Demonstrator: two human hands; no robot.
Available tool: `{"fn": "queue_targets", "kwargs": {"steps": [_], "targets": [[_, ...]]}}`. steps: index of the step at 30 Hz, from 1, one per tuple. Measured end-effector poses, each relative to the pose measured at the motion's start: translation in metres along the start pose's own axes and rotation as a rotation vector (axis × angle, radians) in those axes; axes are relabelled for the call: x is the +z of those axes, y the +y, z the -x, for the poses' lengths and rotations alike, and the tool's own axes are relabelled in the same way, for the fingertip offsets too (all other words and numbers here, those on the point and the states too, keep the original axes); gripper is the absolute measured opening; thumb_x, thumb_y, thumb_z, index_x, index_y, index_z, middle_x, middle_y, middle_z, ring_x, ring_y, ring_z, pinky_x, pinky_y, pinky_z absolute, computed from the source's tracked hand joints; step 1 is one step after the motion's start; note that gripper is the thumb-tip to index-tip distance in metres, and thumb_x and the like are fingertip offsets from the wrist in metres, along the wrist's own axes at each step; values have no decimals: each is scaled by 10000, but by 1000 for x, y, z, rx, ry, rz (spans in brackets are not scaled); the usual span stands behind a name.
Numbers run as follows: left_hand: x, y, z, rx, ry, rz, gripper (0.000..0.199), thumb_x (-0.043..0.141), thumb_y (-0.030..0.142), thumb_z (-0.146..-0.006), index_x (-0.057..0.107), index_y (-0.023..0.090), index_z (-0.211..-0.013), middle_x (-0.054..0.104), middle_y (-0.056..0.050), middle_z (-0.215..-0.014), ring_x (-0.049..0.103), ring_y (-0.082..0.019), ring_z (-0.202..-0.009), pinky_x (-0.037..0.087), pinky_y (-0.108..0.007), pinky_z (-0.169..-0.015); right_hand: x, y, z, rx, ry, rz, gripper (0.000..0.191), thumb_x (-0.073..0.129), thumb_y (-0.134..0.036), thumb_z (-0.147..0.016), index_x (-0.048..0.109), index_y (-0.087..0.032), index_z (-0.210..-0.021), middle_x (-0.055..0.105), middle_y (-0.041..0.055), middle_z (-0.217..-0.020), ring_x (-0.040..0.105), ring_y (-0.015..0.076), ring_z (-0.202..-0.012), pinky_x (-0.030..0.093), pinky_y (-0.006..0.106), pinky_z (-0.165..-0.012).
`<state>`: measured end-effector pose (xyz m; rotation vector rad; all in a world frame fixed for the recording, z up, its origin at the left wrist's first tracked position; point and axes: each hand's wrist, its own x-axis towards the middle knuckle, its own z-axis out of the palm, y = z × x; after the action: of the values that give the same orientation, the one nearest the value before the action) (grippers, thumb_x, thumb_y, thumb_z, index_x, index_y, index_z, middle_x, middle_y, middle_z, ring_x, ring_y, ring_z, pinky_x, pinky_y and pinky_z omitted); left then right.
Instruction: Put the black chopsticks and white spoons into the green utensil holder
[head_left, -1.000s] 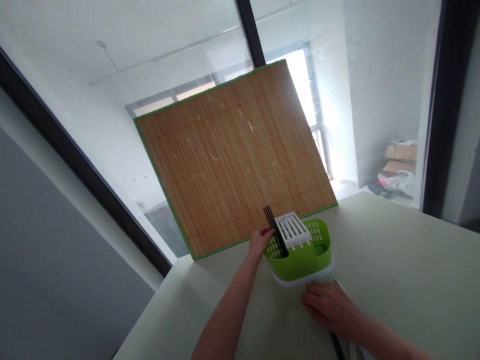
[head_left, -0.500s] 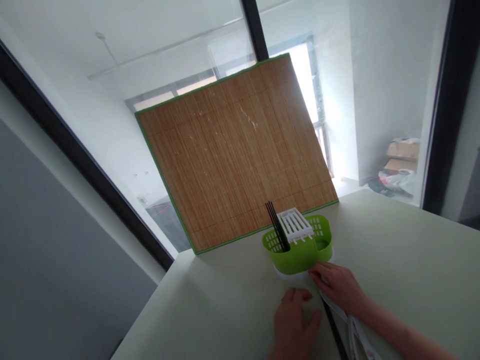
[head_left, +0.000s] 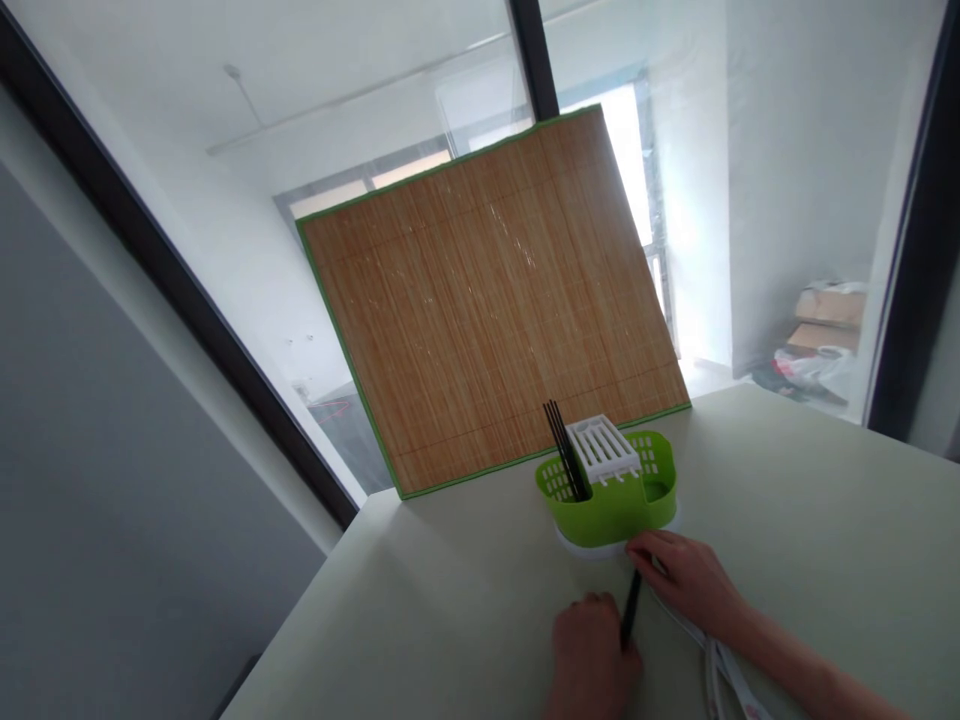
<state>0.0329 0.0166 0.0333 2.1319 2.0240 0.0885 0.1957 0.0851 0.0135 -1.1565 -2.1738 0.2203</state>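
My left hand (head_left: 592, 650) is closed around a thin black stick (head_left: 631, 603) at the bottom of the view. The stick's far end reaches my right hand (head_left: 686, 580), whose fingers are pinched in front of the green basket (head_left: 615, 515). A white strap or cable (head_left: 688, 628) runs beneath the right hand and wrist. Whether the right fingers grip the stick's tip, the strap or both is hard to make out. The basket stands on a white base and holds several black chopsticks (head_left: 568, 455) at its left and a white slatted rack (head_left: 602, 447) on top.
Behind the basket a bamboo mat (head_left: 495, 310) with green edging leans against the glass. The pale table (head_left: 450, 600) has a corner near the mat's lower left. Cardboard boxes (head_left: 829, 310) lie beyond the glass at right.
My left hand has closed on the black stick, which now slants the other way between my hands. The right hand stays by the basket. The whole view has shifted slightly.
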Motion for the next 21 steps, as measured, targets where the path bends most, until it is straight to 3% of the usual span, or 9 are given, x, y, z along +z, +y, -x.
{"fn": "queue_targets", "kwargs": {"steps": [4,10,12,16,19,21], "targets": [[-3,-15,-2,-61,40,-101,333,445,74,-709,670,96,-953,676,-174,-936,644,-308,-885,488,-400,-745,-1,-4,1,-26,-27,-12,241,383,-312,-954,601,-234,-888,675,18,-848,634,187,-780,421,287,-676],[-14,-45,2,-56,66,46,218,529,165,-660,697,129,-795,695,-141,-824,650,-303,-814,476,-391,-714,-2,-8,3,-77,-40,-73,192,416,-273,-932,587,-220,-860,650,13,-805,606,162,-746,404,263,-678],[-20,-58,2,-18,7,253,153,587,195,-616,689,147,-719,689,-95,-734,646,-260,-728,470,-335,-638,-1,-8,3,-79,-55,-71,201,446,-280,-912,566,-207,-768,618,4,-725,576,153,-680,385,255,-640],[-29,-68,-2,32,-159,901,110,594,207,-630,633,133,-701,638,-26,-589,557,-134,-465,417,-234,-446,1,-15,6,-94,-135,-138,237,506,-319,-877,556,-194,-681,584,-12,-646,539,132,-612,350,242,-598],[-32,-55,-2,97,-58,1269,126,637,220,-646,595,124,-715,629,-16,-586,553,-108,-450,461,-227,-461,2,-29,11,-131,-236,-257,117,599,-315,-804,631,-212,-848,607,-32,-674,553,124,-628,347,236,-614],[-32,-44,0,147,26,1374,138,668,212,-642,590,122,-713,618,-9,-573,558,-103,-461,474,-220,-471,3,-38,15,-140,-291,-336,176,633,-281,-754,641,-223,-920,602,-46,-671,539,115,-611,338,226,-597]]}}
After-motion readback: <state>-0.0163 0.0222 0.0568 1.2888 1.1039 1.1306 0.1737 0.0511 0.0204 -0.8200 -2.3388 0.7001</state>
